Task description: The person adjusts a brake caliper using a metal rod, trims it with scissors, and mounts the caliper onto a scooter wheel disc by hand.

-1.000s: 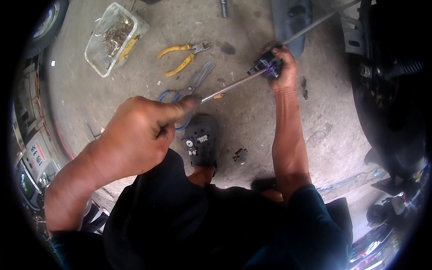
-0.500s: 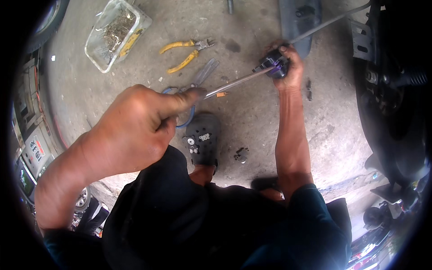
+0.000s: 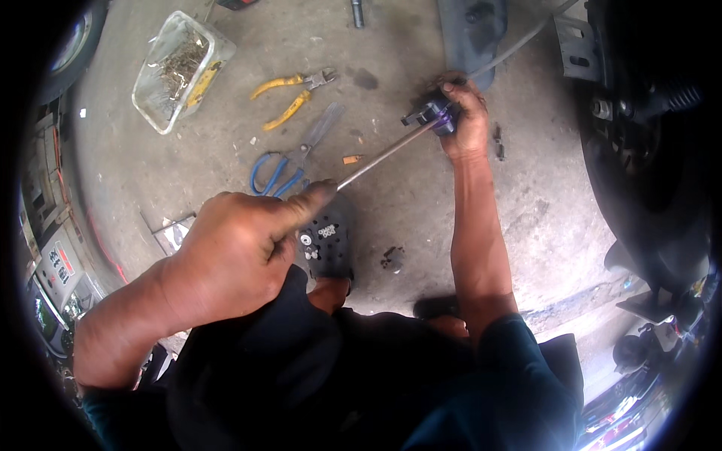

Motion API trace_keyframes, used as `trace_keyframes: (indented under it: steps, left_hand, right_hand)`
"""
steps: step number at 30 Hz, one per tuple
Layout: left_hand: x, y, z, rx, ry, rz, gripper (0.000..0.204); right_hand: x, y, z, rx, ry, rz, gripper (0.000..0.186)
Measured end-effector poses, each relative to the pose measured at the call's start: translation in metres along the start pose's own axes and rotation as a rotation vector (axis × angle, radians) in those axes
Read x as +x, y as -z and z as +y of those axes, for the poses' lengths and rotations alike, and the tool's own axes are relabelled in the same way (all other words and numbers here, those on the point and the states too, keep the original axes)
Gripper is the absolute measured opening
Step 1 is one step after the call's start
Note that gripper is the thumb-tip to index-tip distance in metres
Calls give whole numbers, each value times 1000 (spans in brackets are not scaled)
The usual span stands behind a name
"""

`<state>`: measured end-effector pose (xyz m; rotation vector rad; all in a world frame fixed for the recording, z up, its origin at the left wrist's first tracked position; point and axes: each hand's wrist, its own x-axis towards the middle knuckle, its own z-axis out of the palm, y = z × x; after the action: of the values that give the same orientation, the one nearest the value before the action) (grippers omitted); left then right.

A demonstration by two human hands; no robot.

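My left hand (image 3: 256, 248) is closed round one end of a thin metal rod (image 3: 380, 156), its thumb along the shaft; that end is hidden. The rod's far end meets a black and purple part (image 3: 435, 120) held in my closed right hand (image 3: 466, 120). A grey cable or tube (image 3: 520, 47) runs from that part up to the upper right. On the concrete floor (image 3: 398, 218) between my hands lie blue-handled scissors (image 3: 265, 169), yellow-handled cutting pliers (image 3: 284, 109) and a small orange piece (image 3: 352, 159). My foot in a dark clog (image 3: 331, 252) is below them.
A plastic tub (image 3: 154, 98) of small debris sits at upper left. A bolt (image 3: 358, 11) and a grey panel (image 3: 470, 37) lie at the top. A dark vehicle with a spring (image 3: 681, 98) fills the right edge. A wheel (image 3: 75, 45) and other clutter line the left edge.
The view has shifted slightly, and both hands now appear lower and a little left of the floor tools, baring more of the scissors' blue handles. The grips on rod and part are unchanged.
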<state>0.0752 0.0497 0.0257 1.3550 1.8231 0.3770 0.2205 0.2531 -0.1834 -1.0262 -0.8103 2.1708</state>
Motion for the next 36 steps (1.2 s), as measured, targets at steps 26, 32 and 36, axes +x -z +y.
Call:
trace_keyframes:
  steps: [26, 32, 36]
  left_hand:
    - [22, 38, -6, -276, 219, -177, 46]
    - [15, 32, -8, -221, 301, -217, 47]
    - [2, 12, 4, 166, 44, -139, 51]
  right_hand:
    - [20, 6, 3, -56, 84, -104, 19]
    - [15, 0, 2, -80, -48, -24, 21]
    - [12, 7, 6, 69, 17, -25, 20]
